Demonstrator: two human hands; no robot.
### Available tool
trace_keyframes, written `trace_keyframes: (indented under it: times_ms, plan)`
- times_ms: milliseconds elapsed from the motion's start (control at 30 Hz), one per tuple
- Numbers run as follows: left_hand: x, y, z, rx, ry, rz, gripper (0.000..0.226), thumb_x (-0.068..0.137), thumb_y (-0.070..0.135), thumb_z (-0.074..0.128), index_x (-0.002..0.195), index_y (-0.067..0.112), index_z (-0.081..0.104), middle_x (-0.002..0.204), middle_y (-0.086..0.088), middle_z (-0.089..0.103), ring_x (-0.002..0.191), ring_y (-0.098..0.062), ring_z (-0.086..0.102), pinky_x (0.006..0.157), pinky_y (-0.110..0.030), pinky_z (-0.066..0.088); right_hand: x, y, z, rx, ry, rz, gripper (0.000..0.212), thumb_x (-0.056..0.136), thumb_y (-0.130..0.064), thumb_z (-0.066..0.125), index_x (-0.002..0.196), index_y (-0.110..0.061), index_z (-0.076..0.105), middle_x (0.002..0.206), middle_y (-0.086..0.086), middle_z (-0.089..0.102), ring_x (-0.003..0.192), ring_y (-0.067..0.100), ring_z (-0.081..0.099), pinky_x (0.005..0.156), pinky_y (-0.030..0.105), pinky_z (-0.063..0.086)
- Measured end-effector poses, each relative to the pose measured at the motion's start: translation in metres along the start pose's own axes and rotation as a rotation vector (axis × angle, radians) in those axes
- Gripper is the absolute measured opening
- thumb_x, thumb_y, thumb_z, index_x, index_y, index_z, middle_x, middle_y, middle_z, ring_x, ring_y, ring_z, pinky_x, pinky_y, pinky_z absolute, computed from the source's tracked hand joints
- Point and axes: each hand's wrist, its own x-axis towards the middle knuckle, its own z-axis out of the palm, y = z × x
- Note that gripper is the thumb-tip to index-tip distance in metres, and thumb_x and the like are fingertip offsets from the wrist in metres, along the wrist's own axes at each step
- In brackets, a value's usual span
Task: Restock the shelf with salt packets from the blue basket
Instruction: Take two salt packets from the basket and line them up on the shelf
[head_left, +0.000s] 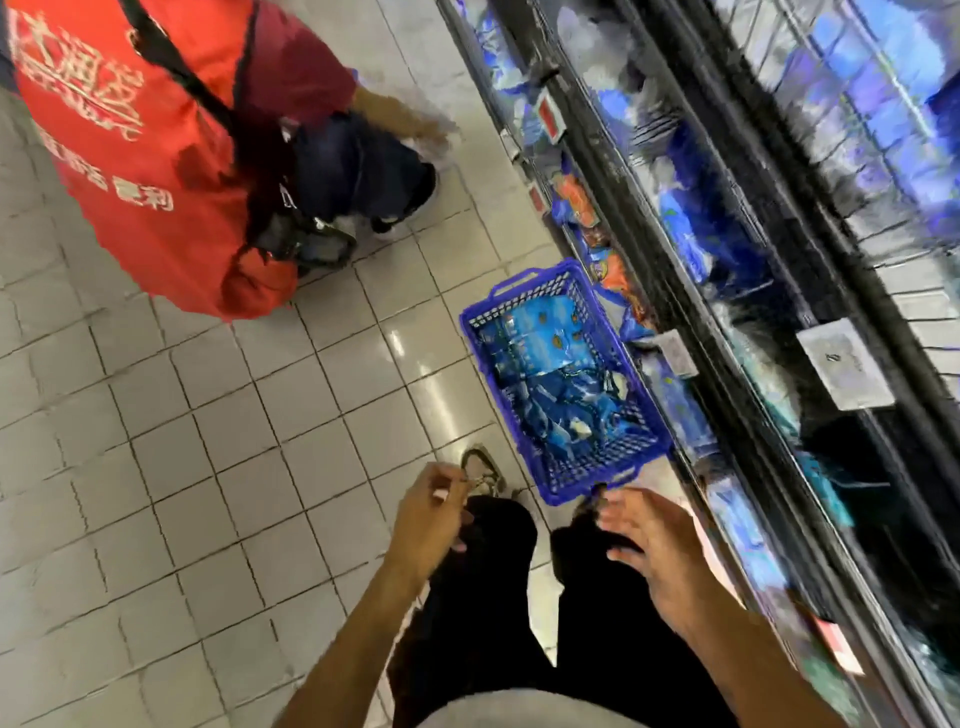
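Right hand (655, 545): fingers spread and fairly straight, palm turned down, holding nothing. It hovers over the right leg of the black trousers (597, 623), fingertips just short of the near end of the blue basket (558, 480). No contact that I can make out.

Left hand (435, 512): fingers loosely curled, relaxed, empty, hanging above the left knee. A pale lace-up shoe (485, 470) shows just past it on the floor.

Blue basket: rigid plastic, rectangular, lattice walls with small square holes, solid rim, handle slots at both short ends. It sits on the tile floor (208, 467), long side just beside the foot of the shelf (737, 364). Inside, the salt packets (545, 384) lie in a loose heap: glossy blue pouches, crinkled, with white patches; lighter blue ones toward the far end, darker ones toward the near end. Fill is low, well below the rim.

Shelf: dark metal rails in tiers, heavily blurred. Blue packets stand along them; a few orange packets (608, 260) lie on the lowest tier by the basket's far end. White price tags (844, 364) hang off the rails.

Floor: pale square tiles, dark grout, slight sheen.

Far left: another person crouching in a red vest (140, 171) with white printed characters.
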Motion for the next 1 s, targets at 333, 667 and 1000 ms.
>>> trace_keyframes:
  times_ms: [333, 667, 1000]
  plan:
    - [0.303, -0.007, 0.102, 0.426, -0.003, 0.197, 0.021, 0.098, 0.025, 0.056, 0.077, 0.023, 0.054, 0.074, 0.008, 0.059, 0.065, -0.003, 0.058, 0.061, -0.023, 0.043, 0.301, 0.026, 0.091, 0.01, -0.012, 0.214, 0.019, 0.104, -0.02, 0.051, 0.103, -0.005, 0.063, 0.125, 0.021, 0.068, 0.077, 0.022, 0.065, 0.058, 0.031, 0.049]
    - [0.514, -0.032, 0.184, 0.856, -0.039, 0.309, 0.055, 0.097, 0.035, 0.056, 0.141, 0.002, 0.046, 0.144, -0.022, 0.049, 0.135, -0.041, 0.048, 0.111, -0.051, 0.039, 0.499, 0.046, 0.154, 0.152, -0.127, 0.179, 0.037, 0.095, -0.032, 0.063, 0.126, -0.012, 0.06, 0.108, 0.002, 0.063, 0.096, 0.016, 0.06, 0.081, 0.034, 0.051]
    - [0.552, -0.065, 0.205, 1.038, 0.348, 0.406, 0.083, 0.09, 0.053, 0.061, 0.152, 0.009, 0.029, 0.157, -0.019, 0.026, 0.141, -0.037, 0.03, 0.112, -0.052, 0.028, 0.531, 0.064, 0.214, 0.362, -0.104, 0.153, 0.054, 0.08, -0.041, 0.081, 0.123, -0.013, 0.065, 0.116, 0.011, 0.072, 0.104, 0.029, 0.07, 0.088, 0.045, 0.06]
